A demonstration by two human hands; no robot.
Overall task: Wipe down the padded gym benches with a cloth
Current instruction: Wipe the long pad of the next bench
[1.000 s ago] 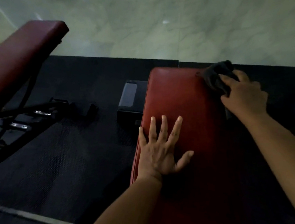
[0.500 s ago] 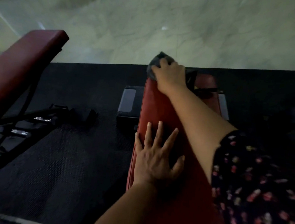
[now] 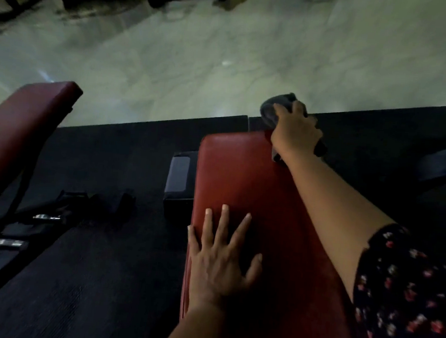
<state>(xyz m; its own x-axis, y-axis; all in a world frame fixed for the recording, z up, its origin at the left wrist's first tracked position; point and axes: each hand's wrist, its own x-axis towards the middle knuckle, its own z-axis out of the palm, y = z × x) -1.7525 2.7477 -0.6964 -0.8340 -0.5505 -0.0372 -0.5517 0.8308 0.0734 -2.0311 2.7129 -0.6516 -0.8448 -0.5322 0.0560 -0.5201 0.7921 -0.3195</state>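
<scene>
A red padded bench [image 3: 245, 176] runs away from me down the middle of the view. My left hand [image 3: 219, 260] lies flat on its near left part with the fingers spread. My right hand [image 3: 295, 132] reaches to the bench's far right corner and grips a dark grey cloth [image 3: 271, 109], which bunches out past the fingers over the far edge. My right arm crosses the pad, with a floral sleeve at the lower right.
A second dark red padded bench [image 3: 17, 134] slants up at the left, its black frame and metal fittings [image 3: 42, 216] on the black rubber mat. A black block [image 3: 179, 175] sits under the bench's left side. Pale stone floor lies beyond, with dark equipment legs at the top.
My right hand swept the cloth from the far right corner to the far left corner and back to the right. My left hand stayed pressed flat on the pad.
</scene>
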